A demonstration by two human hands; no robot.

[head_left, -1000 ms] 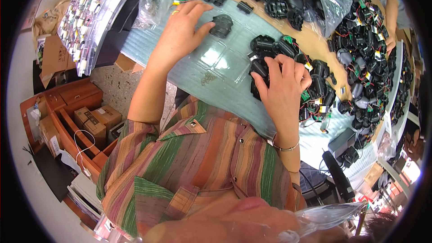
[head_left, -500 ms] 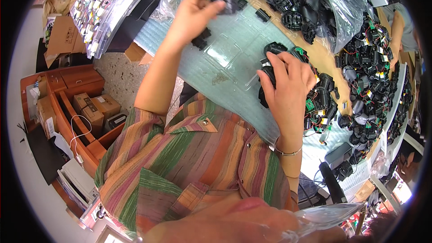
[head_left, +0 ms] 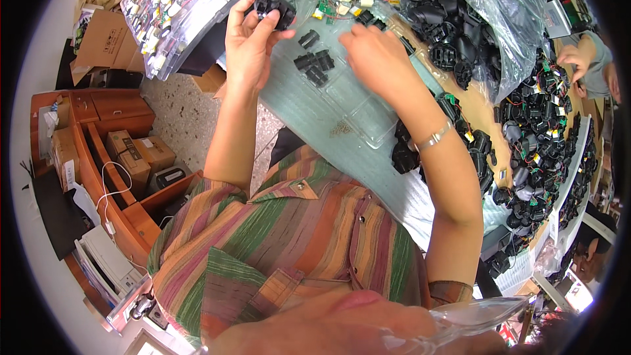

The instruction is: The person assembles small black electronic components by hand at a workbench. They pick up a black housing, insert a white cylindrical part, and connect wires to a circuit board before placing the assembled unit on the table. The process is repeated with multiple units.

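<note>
Since the earlier frame, the black housing (head_left: 275,12) has been carried toward nine o'clock by the left hand (head_left: 248,43), and the right hand (head_left: 376,59) has been taken off the black assemblies (head_left: 406,156) and brought to the far part of the tabletop (head_left: 296,105). The hands are held well apart. The housing is clamped between the left thumb and fingers, raised at the left hand's one o'clock and the right hand's ten. The right fingers are curled; whether anything is pinched in them cannot be told. Small black pieces (head_left: 371,20) are seen near them at twelve o'clock.

If the left pinch were loosened, the housing could be dropped over the tabletop's edge onto the floor (head_left: 177,112). Loose black pieces (head_left: 317,62), lying between the hands at the left hand's three o'clock, could be scattered by a low sweep of the right hand.

Farther out, pale battery cells (head_left: 343,8) are spread at the right hand's eleven o'clock, a clear plastic bag (head_left: 509,20) is set at two, and wired black units (head_left: 534,138) are heaped at four. At three, a co-worker's hand (head_left: 578,59) is seen.
</note>
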